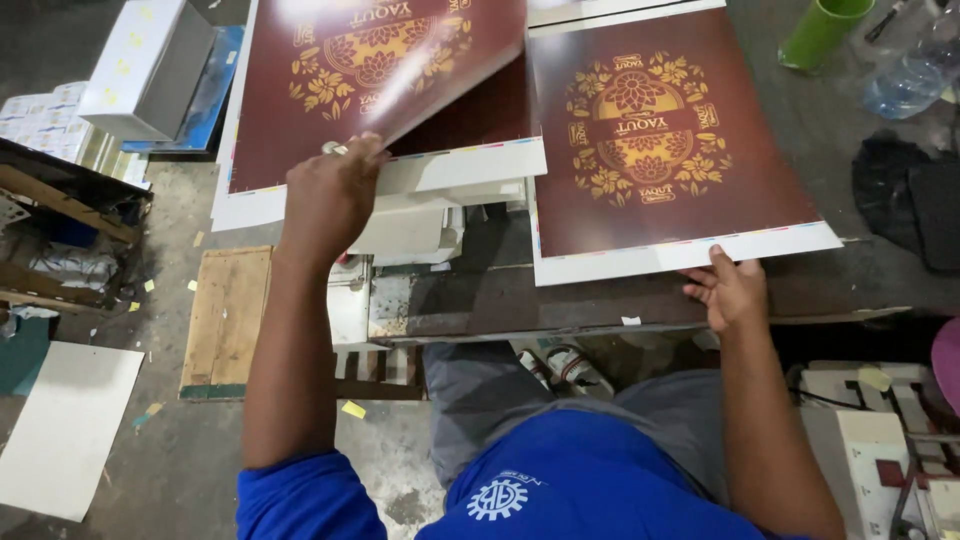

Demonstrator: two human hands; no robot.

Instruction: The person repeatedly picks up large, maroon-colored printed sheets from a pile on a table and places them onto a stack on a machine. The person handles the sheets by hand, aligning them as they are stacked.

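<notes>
Head view, looking down over a worktable (560,305). The left hand (330,195) grips the near edge of a glossy maroon sheet with a gold floral emblem (370,70); its fingers are curled shut on the edge, thumb probably beneath, though the back of the hand hides the pinch. The sheet is raised and bowed, its free corner hanging above the stack of like sheets (440,170) below, so that the printed face is kept off the pile. The right hand (732,290) rests on the white lower margin of a second printed sheet (660,150) lying flat to the right; its fingers are loosely spread and pressing down, apparently steadying that sheet where it overhangs the table edge. A green cup (820,30) and a clear plastic bottle (910,75) stand at the far right corner.
</notes>
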